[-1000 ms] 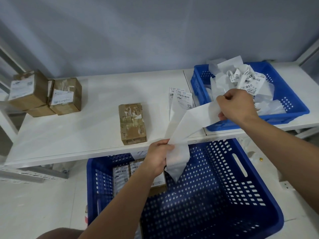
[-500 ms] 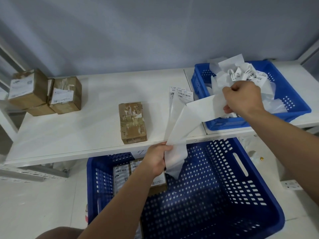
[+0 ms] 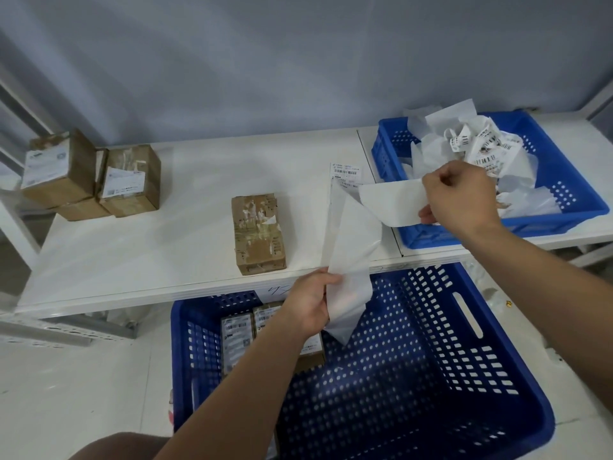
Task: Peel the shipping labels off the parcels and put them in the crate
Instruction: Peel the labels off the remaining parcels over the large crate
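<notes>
My left hand (image 3: 311, 302) grips the lower part of a long white label strip (image 3: 351, 257) over the front edge of the white table (image 3: 185, 260). My right hand (image 3: 461, 197) pinches the strip's upper end (image 3: 391, 202), which has separated from the lower part, at the near-left corner of the small blue crate (image 3: 570, 180) on the table. That crate is heaped with crumpled peeled labels (image 3: 481, 151). A brown parcel (image 3: 258, 232) with torn label remains lies mid-table.
Three labelled brown parcels (image 3: 93, 177) stand stacked at the table's far left. A printed label (image 3: 346, 172) lies flat next to the small crate. A large blue crate (image 3: 398, 376) on the floor below holds labelled parcels (image 3: 238, 340) in its left part.
My right hand has moved up and right toward the small crate, pulling the upper end of the strip away from the lower part. My left hand stayed at the table edge.
</notes>
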